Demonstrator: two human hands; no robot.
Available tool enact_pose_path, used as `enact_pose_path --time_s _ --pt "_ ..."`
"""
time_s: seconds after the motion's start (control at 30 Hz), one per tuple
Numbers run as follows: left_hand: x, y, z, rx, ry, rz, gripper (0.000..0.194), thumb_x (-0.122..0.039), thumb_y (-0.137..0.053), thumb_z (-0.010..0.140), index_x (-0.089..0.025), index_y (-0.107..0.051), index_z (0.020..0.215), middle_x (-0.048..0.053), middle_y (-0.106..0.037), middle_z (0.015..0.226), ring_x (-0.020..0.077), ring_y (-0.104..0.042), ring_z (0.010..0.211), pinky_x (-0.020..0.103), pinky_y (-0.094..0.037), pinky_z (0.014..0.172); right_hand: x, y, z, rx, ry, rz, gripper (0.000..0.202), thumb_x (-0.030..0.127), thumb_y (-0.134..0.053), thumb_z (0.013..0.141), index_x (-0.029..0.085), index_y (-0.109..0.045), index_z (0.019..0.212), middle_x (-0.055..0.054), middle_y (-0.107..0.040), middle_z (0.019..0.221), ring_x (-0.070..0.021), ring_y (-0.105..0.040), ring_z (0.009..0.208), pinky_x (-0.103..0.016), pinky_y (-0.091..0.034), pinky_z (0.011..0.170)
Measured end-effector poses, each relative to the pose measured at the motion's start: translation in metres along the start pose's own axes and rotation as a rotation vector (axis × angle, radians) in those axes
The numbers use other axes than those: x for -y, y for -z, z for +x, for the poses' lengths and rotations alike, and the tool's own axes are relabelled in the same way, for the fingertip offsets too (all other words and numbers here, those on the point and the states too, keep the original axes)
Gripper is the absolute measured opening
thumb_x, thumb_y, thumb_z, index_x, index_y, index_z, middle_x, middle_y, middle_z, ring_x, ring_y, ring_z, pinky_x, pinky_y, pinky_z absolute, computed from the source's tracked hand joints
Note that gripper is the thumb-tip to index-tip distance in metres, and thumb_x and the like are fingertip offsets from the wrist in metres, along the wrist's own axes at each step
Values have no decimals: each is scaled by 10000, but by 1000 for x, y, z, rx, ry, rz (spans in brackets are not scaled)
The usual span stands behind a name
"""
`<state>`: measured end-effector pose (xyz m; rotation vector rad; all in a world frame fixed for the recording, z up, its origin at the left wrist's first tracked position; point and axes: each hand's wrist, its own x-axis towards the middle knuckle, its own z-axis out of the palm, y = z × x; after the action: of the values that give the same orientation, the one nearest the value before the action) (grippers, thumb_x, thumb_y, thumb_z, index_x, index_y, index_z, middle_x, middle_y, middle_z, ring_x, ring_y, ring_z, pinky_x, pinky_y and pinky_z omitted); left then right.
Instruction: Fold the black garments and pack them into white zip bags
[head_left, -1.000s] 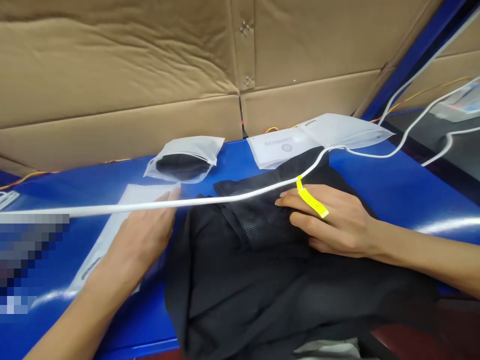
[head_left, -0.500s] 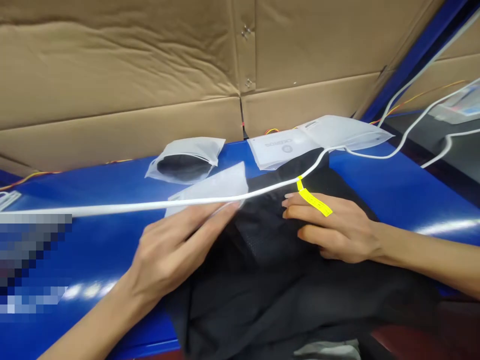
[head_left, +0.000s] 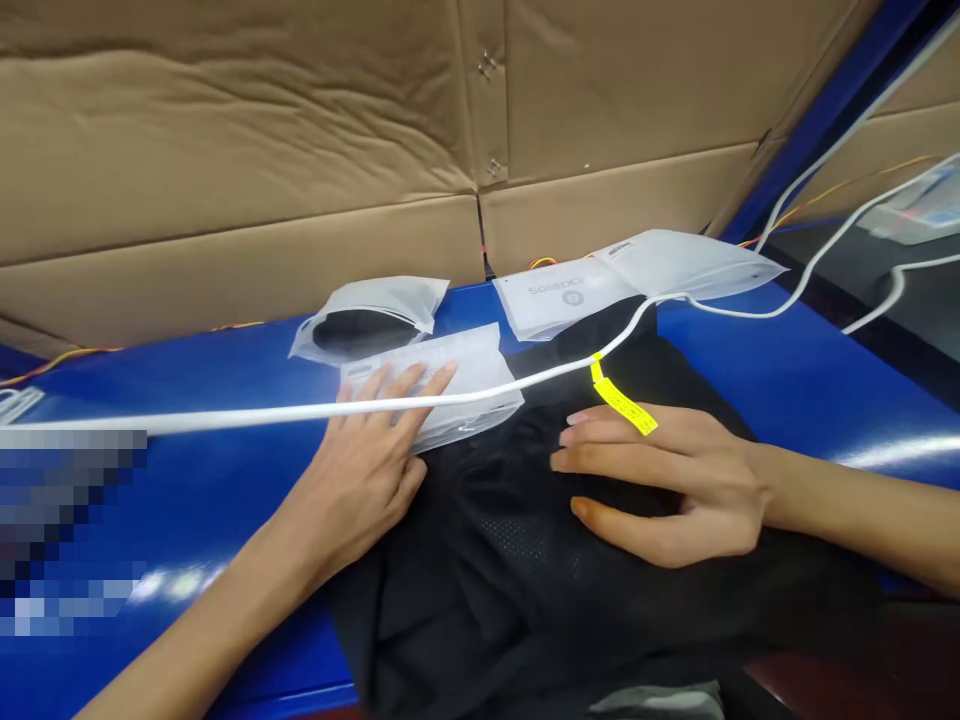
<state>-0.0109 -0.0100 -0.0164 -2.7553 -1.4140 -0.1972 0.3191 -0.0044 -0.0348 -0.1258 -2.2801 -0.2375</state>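
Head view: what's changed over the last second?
The left hand carried the nearest white bag rightward, from beside the black cloth to partly over it, then let go and lies spread on the bag. The right hand opened wider. The cord and the other white bags stayed put.

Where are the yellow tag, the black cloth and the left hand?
Yellow tag (head_left: 625, 406): head view, middle of its long strip.
Black cloth (head_left: 585, 610): head view, fabric near its middle.
Left hand (head_left: 360, 475): head view, back of the hand.
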Motion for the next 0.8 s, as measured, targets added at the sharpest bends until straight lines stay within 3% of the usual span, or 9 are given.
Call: enact_pose_path --time_s 0.1,0.23,0.37,0.47,0.6,0.8 --pt "0 -4 0 -23 149 -4 760 -351 -455 1054 -284 -140 1742 149 -435 1695 411 -438 1555 642 -417 1238 2 -3 -3 8 -12 -16 199 121 -819 847 217 -718 989 -139 -794 1263 -254 -770 1151 -401 -681 1003" --pt "-2 -1 1 47 277 33 790 -510 -496 1027 -300 -214 1735 132 -348 1758 445 -354 1603 668 -418 1224 1 -2 -4 61 -9 -37 257 88 -799 853 201 -708 1066 -155 -786 1291 -285 -741 1227 -475 -656 1040" --pt "-9 6 2 26 361 57 757 -547 -534 960 -299 -415 1666 95 -469 1700 451 -575 1443 593 -598 1049 -1 -1 -3 109 1 -75 289 103 -748 912 200 -710 1181 -137 -798 1262 -274 -761 1181 -458 -672 990" --pt "-9 8 0 -99 216 30 643 -529 -534 967 -268 -574 1553 66 -591 1609 396 -603 1434 533 -577 1121 -3 1 -2 82 56 -75 239 120 -764 911 177 -732 1141 -138 -813 1216 -254 -788 1107 -419 -677 995" --pt "0 4 -3 -174 -62 -88 588 -499 -537 1018 -222 -593 1533 98 -629 1570 354 -577 1474 482 -544 1183 1 3 0 30 61 -45 208 136 -823 864 200 -749 1047 -118 -825 1187 -248 -787 1129 -390 -680 1007" --pt "3 1 0 -230 -82 -89 433 -351 -487 1085 -212 -680 1447 86 -700 1485 330 -629 1425 457 -568 1159 23 -2 2 -82 -100 28 197 105 -814 836 276 -724 875 -20 -837 1162 -198 -774 1168 -340 -662 1051"
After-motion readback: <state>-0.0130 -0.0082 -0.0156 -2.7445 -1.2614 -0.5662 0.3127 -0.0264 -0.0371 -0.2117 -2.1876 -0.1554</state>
